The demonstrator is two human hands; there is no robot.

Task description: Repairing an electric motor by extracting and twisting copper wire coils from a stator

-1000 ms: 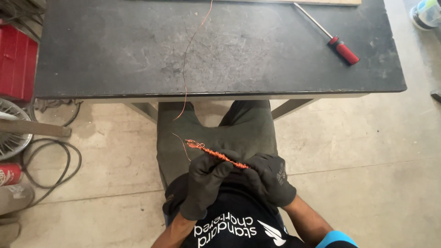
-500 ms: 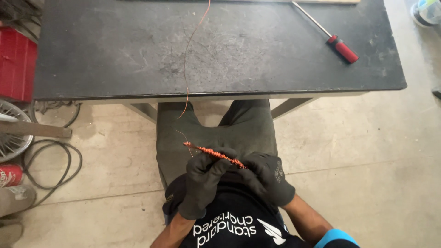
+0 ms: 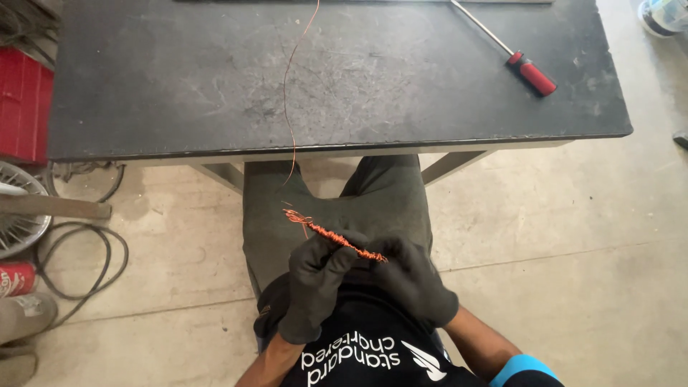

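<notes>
While seated at the six o'clock side of the dark workbench [image 3: 430, 107], held a short rod wrapped in copper wire [image 3: 333, 235] over the lap, slanted from ten o'clock down to four o'clock. Closed the gloved left hand [image 3: 315, 283] around the middle of the wrapped rod, fingers curled tight over it. Pinched the four o'clock end with the gloved right hand [image 3: 412, 279], also shut, though how firmly could not be told under the glove. Left a loose tuft of strands at the ten o'clock tip. Trailed a thin single copper strand [image 3: 287, 100] from that tip up toward twelve o'clock, across the bench top and out of view.

Judged the bundle light and fairly stiff along its core, yet springy and easily kinked in the free strand; looked prone to unwinding if let slack. Best gripped on the wound section, not on the bare strand. Lay well apart at one o'clock on the bench: a red-handled screwdriver [image 3: 530, 73].
</notes>
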